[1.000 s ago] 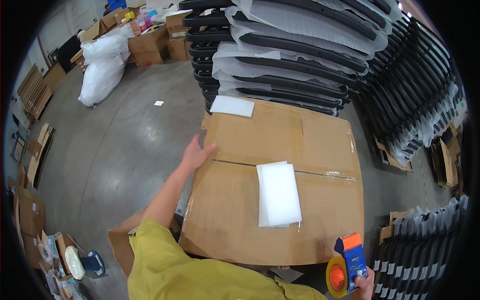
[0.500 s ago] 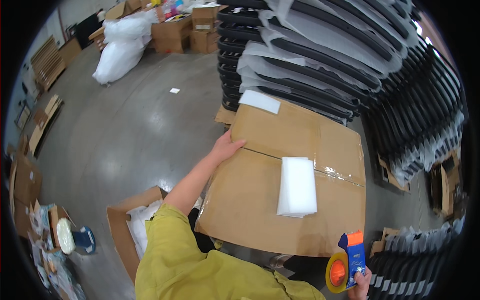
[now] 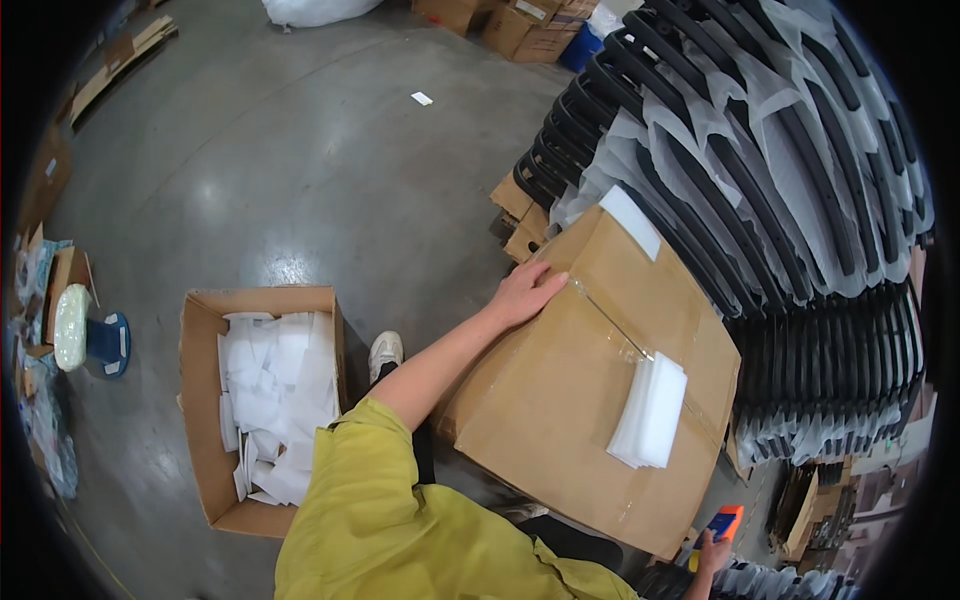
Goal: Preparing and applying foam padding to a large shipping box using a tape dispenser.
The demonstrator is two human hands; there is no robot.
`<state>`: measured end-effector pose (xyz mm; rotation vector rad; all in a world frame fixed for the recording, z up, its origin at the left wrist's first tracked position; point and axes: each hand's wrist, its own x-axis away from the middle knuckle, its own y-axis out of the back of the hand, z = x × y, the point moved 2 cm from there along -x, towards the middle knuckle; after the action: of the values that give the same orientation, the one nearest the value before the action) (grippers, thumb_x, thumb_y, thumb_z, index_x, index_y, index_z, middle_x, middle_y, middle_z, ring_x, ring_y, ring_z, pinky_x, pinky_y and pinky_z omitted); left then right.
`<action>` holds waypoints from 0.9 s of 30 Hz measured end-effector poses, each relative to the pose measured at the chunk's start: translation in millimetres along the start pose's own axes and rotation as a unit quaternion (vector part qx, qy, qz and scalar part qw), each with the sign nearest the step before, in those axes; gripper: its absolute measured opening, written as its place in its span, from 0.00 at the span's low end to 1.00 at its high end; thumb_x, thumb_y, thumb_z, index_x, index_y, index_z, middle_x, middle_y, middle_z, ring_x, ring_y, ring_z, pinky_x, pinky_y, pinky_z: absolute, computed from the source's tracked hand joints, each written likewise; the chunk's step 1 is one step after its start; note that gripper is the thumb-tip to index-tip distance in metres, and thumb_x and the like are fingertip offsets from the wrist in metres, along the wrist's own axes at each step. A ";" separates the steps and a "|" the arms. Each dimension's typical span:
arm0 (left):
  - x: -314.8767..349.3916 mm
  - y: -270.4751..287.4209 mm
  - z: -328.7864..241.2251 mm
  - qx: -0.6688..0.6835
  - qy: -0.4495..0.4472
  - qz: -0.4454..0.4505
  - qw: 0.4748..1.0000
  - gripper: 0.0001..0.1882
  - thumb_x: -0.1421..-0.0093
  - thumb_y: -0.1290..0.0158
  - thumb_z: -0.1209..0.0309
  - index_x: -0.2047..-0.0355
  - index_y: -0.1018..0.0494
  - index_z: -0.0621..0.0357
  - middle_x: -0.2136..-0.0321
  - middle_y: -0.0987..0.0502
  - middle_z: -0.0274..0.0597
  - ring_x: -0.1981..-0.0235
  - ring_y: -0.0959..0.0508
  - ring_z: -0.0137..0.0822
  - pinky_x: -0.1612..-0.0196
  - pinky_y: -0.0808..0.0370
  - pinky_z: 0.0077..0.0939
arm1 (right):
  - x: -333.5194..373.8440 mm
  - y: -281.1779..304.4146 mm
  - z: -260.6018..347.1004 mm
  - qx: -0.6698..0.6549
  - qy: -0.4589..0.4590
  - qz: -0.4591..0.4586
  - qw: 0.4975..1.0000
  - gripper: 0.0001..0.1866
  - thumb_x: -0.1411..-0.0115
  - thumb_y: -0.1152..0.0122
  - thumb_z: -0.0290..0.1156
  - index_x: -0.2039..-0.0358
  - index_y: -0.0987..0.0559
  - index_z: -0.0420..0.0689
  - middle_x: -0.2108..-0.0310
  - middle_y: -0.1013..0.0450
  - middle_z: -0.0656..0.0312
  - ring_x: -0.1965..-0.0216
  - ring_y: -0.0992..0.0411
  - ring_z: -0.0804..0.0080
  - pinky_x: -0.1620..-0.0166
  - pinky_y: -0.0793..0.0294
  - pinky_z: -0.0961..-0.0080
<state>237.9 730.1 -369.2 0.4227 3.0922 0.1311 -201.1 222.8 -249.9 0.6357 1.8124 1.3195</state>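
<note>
We have swung our view left: the open box (image 3: 203, 420) of white foam sheets (image 3: 275, 360) now shows almost whole, a white shoe (image 3: 386, 349) plain beside it, and more of the large carton's (image 3: 555, 430) left side appears. The tape dispenser (image 3: 734, 518) in our right hand (image 3: 713, 553) now shows clear of it.

The large carton (image 3: 565, 390) is plain brown; its tape shines clear. The stacked sheets (image 3: 655, 415) and the lone sheet (image 3: 630, 223) are white. The tape dispenser (image 3: 721, 522) shows blue and bright orange. The sleeve (image 3: 375, 470) is plain yellow-green. The open box (image 3: 200, 420) is brown, its loose pieces (image 3: 280, 365) white. Black frames (image 3: 830, 350) and whitish wrapping (image 3: 770, 135) alternate in bands. The floor (image 3: 330, 190) is grey.
</note>
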 end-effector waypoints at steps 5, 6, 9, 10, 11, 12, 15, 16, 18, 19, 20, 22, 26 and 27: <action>10.7 -2.4 8.0 0.119 0.083 0.039 0.989 0.39 0.45 0.56 0.47 0.44 0.49 0.66 0.45 0.42 0.50 0.45 0.41 0.38 0.45 0.44 0.26 | -7.7 -54.6 2.1 -0.118 -0.015 0.085 0.989 0.20 0.58 0.37 0.41 0.78 0.27 0.33 0.80 0.29 0.50 0.78 0.29 0.61 0.72 0.32 0.67; 10.8 -4.0 6.4 0.108 0.093 0.050 0.989 0.40 0.45 0.57 0.47 0.43 0.51 0.66 0.45 0.43 0.49 0.44 0.42 0.38 0.44 0.45 0.25 | -9.8 -64.7 -1.1 -0.119 -0.022 0.086 0.989 0.20 0.58 0.37 0.41 0.78 0.27 0.33 0.80 0.29 0.50 0.78 0.29 0.61 0.72 0.32 0.67; 7.0 -17.6 14.2 0.156 0.075 0.031 0.984 0.42 0.48 0.57 0.43 0.44 0.48 0.66 0.46 0.41 0.52 0.45 0.40 0.41 0.45 0.44 0.26 | -13.1 -94.2 -27.9 -0.381 -0.113 0.183 0.899 0.14 0.50 0.42 0.36 0.77 0.26 0.35 0.80 0.31 0.65 0.80 0.35 0.78 0.76 0.35 0.78; 8.2 -19.2 11.1 0.152 0.077 0.037 0.985 0.42 0.48 0.57 0.43 0.44 0.48 0.66 0.46 0.41 0.52 0.45 0.40 0.41 0.45 0.44 0.26 | -8.1 -92.3 -25.1 -0.381 -0.119 0.184 0.898 0.14 0.50 0.42 0.36 0.77 0.26 0.35 0.80 0.31 0.65 0.80 0.35 0.78 0.76 0.35 0.78; 9.2 -19.7 6.2 0.159 0.077 0.032 0.984 0.42 0.47 0.57 0.43 0.44 0.49 0.66 0.46 0.41 0.52 0.45 0.39 0.41 0.45 0.44 0.26 | -6.0 -91.7 -20.5 -0.413 -0.134 0.200 0.878 0.13 0.49 0.42 0.35 0.76 0.26 0.36 0.80 0.31 0.64 0.79 0.34 0.77 0.75 0.35 0.78; 11.5 -18.9 4.6 0.166 0.078 0.025 0.983 0.42 0.47 0.57 0.43 0.44 0.49 0.67 0.46 0.42 0.52 0.45 0.39 0.40 0.45 0.43 0.25 | -1.1 -80.9 -2.0 -0.444 -0.148 0.219 0.856 0.12 0.49 0.43 0.34 0.76 0.26 0.37 0.79 0.31 0.63 0.79 0.34 0.76 0.75 0.34 0.77; 13.1 -23.2 8.7 0.227 0.087 0.034 0.969 0.40 0.44 0.58 0.45 0.44 0.49 0.67 0.46 0.40 0.50 0.46 0.39 0.36 0.46 0.43 0.23 | 0.0 -59.7 22.9 -0.433 -0.138 0.241 0.857 0.13 0.49 0.43 0.35 0.73 0.26 0.36 0.77 0.30 0.62 0.77 0.33 0.76 0.74 0.33 0.78; 15.3 -22.4 6.2 0.258 0.093 0.027 0.961 0.39 0.44 0.59 0.46 0.44 0.48 0.67 0.47 0.40 0.49 0.46 0.38 0.35 0.46 0.42 0.23 | -0.9 -58.8 25.2 -0.424 -0.123 0.249 0.862 0.14 0.50 0.42 0.36 0.73 0.26 0.35 0.77 0.30 0.63 0.77 0.32 0.77 0.74 0.33 0.79; 12.5 -31.4 21.9 0.273 0.085 0.031 0.958 0.37 0.43 0.59 0.47 0.44 0.48 0.67 0.48 0.39 0.47 0.47 0.38 0.32 0.46 0.42 0.22 | -1.5 -60.0 18.6 -0.435 -0.125 0.240 0.859 0.14 0.50 0.42 0.36 0.73 0.26 0.36 0.77 0.30 0.62 0.77 0.32 0.76 0.74 0.33 0.79; 15.6 -36.9 22.1 0.269 0.069 0.029 0.960 0.38 0.43 0.59 0.47 0.44 0.48 0.67 0.47 0.39 0.47 0.46 0.39 0.33 0.46 0.43 0.22 | -4.0 -63.4 9.4 -0.445 -0.130 0.220 0.858 0.14 0.48 0.43 0.36 0.74 0.26 0.36 0.78 0.30 0.63 0.77 0.33 0.76 0.74 0.33 0.78; 17.7 -41.8 22.5 0.267 0.053 0.025 0.962 0.38 0.43 0.60 0.46 0.44 0.48 0.67 0.46 0.40 0.48 0.46 0.39 0.34 0.45 0.44 0.22 | -6.3 -66.3 1.1 -0.455 -0.134 0.199 0.858 0.14 0.47 0.44 0.37 0.74 0.26 0.36 0.78 0.30 0.64 0.77 0.33 0.76 0.74 0.34 0.78; 19.1 -51.5 25.4 0.239 0.057 0.026 0.969 0.38 0.43 0.61 0.46 0.44 0.49 0.66 0.45 0.42 0.49 0.44 0.41 0.35 0.44 0.46 0.23 | -11.8 -72.1 -15.0 -0.439 -0.140 0.216 0.861 0.14 0.46 0.45 0.37 0.73 0.26 0.36 0.78 0.30 0.64 0.77 0.34 0.76 0.73 0.34 0.78; 21.8 -62.8 17.5 0.146 0.069 0.037 0.986 0.39 0.43 0.65 0.44 0.43 0.50 0.65 0.43 0.47 0.52 0.40 0.48 0.40 0.41 0.52 0.26 | -18.2 -89.8 -44.8 -0.348 -0.135 0.186 0.909 0.14 0.49 0.43 0.36 0.76 0.26 0.36 0.79 0.31 0.65 0.79 0.36 0.77 0.75 0.37 0.78; 21.3 -63.0 19.3 0.113 0.060 0.051 0.991 0.39 0.42 0.68 0.43 0.43 0.51 0.64 0.42 0.51 0.54 0.39 0.52 0.42 0.40 0.55 0.27 | -14.9 -87.3 -40.7 -0.364 -0.147 0.160 0.906 0.14 0.50 0.42 0.36 0.79 0.26 0.36 0.80 0.32 0.65 0.80 0.38 0.78 0.77 0.39 0.78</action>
<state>201.1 677.0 -394.0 0.6009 3.2147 -0.2023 -221.7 160.0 -321.6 0.6729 0.8811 1.8555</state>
